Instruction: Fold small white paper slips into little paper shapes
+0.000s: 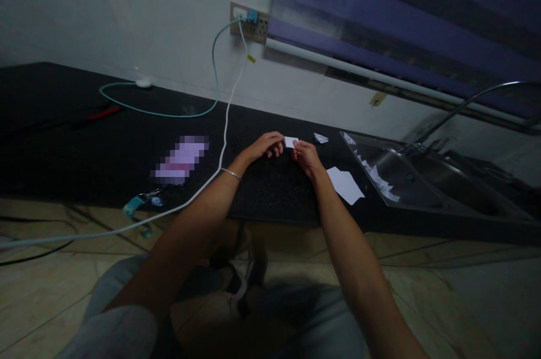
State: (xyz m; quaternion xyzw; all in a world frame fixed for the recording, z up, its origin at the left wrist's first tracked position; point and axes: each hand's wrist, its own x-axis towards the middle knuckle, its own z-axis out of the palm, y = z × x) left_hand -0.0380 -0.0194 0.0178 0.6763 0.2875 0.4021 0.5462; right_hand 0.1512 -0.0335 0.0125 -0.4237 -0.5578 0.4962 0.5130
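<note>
Between my two hands, above the black countertop (270, 195), is a small white piece of paper (289, 142) that looks folded. My right hand (307, 156) pinches its right side, the thumb lying on the paper's face. At the left edge, the fingertips of my left hand (267, 146) close on the paper, the other fingers curled below. A folded white paper piece (321, 138) lies just beyond my right hand. Flat white paper sheets (345, 184) rest beside my right forearm.
Several folded paper pieces (376, 177) line the left rim of the steel sink (406, 178), under a curved faucet (460, 105). A white cable (226, 128) runs from the wall socket (249, 22) past my left forearm. Left of it lie a blurred-out phone-like rectangle (181, 160) and a teal strap (134, 205).
</note>
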